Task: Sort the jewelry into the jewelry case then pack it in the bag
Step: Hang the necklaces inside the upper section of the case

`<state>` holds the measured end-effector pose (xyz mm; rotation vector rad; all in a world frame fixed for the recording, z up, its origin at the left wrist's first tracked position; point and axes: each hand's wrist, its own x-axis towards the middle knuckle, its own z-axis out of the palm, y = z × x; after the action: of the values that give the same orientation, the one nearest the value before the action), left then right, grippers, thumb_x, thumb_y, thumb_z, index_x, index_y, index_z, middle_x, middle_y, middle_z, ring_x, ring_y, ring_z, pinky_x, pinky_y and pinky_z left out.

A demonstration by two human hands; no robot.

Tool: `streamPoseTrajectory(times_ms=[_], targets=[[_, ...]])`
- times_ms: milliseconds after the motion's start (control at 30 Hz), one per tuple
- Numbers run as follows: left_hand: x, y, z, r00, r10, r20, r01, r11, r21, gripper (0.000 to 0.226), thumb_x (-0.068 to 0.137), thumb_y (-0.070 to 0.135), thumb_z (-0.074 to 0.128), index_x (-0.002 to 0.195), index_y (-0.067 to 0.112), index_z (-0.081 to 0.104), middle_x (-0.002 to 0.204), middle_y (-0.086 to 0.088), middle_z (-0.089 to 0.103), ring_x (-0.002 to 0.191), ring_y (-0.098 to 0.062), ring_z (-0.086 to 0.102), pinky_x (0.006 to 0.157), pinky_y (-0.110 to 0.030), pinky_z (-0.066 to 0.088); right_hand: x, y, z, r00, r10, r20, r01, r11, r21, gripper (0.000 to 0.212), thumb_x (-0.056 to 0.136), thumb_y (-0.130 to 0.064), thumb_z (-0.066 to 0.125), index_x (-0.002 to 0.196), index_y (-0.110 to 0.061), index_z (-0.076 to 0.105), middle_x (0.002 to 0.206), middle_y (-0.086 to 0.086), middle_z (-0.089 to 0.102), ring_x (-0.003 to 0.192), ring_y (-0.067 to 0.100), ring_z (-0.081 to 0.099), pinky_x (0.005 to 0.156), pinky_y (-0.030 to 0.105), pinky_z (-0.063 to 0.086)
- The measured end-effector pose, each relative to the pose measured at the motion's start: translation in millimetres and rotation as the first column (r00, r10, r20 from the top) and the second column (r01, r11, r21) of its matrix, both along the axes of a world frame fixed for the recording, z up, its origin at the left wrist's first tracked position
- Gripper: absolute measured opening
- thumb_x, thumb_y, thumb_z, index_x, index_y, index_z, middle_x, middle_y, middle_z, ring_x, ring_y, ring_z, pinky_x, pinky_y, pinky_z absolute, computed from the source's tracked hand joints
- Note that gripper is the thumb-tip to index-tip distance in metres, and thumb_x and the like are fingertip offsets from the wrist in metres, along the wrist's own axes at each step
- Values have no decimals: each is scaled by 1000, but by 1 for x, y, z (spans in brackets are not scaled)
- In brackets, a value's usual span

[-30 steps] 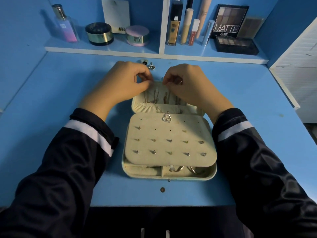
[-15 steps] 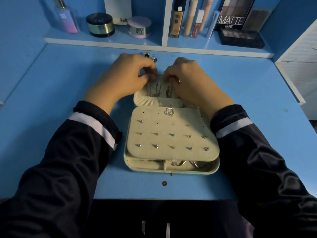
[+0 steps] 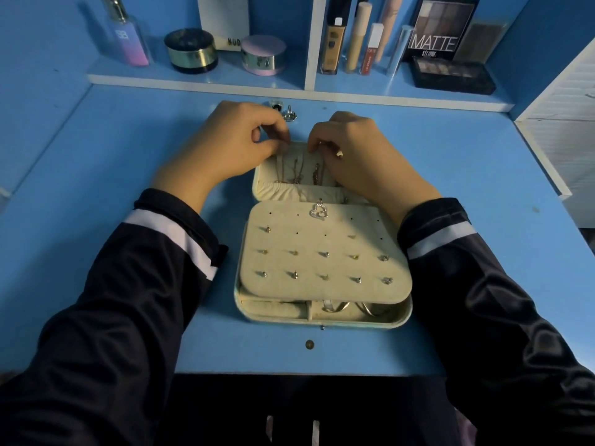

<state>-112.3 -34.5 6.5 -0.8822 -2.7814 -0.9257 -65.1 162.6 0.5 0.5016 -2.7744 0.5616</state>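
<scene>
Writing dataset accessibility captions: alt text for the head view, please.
Left hand and right hand pinch the tops of necklace chains in the lid of an open cream jewelry case on a blue desk. Its earring panel holds stud earrings and a heart pendant; loose jewelry pieces lie beyond the left hand.

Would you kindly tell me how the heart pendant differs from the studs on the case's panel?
The heart pendant is far larger than any of the studs. The pendant is an openwork silver heart lying at the panel's far edge; the studs are tiny points pinned in rows nearer the person. The pendant is single; the studs are many, some gold-toned. Both rest on the open case's cream panel.
</scene>
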Motion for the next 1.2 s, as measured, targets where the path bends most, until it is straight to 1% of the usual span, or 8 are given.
streamPoseTrajectory(times_ms=[267,400,533,667,833,1033,1133,1200], targets=[[-3,-2,-2,997,-27,74,21,997,70,9,83,20,76,91,24,75,67,34,59,64,-11,41,68,-27,40,1,2,1,1000,15,8,-15,999,-32,26,87,0,53,98,-13,72,90,5,55,77,20,52,72,32,46],[-4,1,-3,1000,-28,8,28,999,23,9,84,20,75,93,20,77,73,19,56,61,-8,41,61,-16,34,0,3,1,1000,18,10,-18,1000,-20,26,87,0,53,97,-11,74,89,3,53,78,15,48,72,24,39],[0,5,0,995,-60,-82,54,996,-69,9,86,16,72,93,19,77,75,15,49,63,4,46,60,-6,30,0,1,0,1000,9,12,-9,1000,5,29,87,0,51,98,-11,75,94,9,59,82,26,58,75,35,49],[3,9,1,991,-42,-126,23,988,-150,14,88,15,67,95,21,78,82,8,50,70,-9,41,67,-25,29,-1,-1,-2,1000,-7,18,7,1000,30,30,89,1,49,100,-10,75,99,13,59,82,33,59,75,44,51],[3,10,2,990,-74,-124,48,979,-197,18,89,11,64,98,19,78,84,4,49,78,-21,46,71,-32,33,-2,-3,-3,999,-10,37,8,998,56,30,89,3,49,100,-9,74,100,14,58,84,36,58,75,47,51],[6,11,2,991,-86,-99,65,977,-204,24,89,3,59,99,15,76,87,5,47,84,-14,41,73,-29,31,0,-3,-2,999,6,47,-7,1000,17,30,87,5,49,95,-8,74,98,13,57,84,33,58,76,45,50],[8,10,3,994,-86,-64,72,980,-186,19,91,6,61,100,14,75,82,9,45,81,-10,39,69,-22,26,0,0,-2,998,23,64,-21,1000,-22,31,84,6,47,92,-8,73,96,11,59,87,29,58,78,38,47],[9,8,3,995,-85,-45,77,984,-158,14,91,9,64,99,13,75,77,14,44,75,-10,37,67,-23,25,2,1,-1,997,33,77,-30,999,-46,30,82,6,49,92,-9,73,93,10,60,84,22,55,75,23,42]])
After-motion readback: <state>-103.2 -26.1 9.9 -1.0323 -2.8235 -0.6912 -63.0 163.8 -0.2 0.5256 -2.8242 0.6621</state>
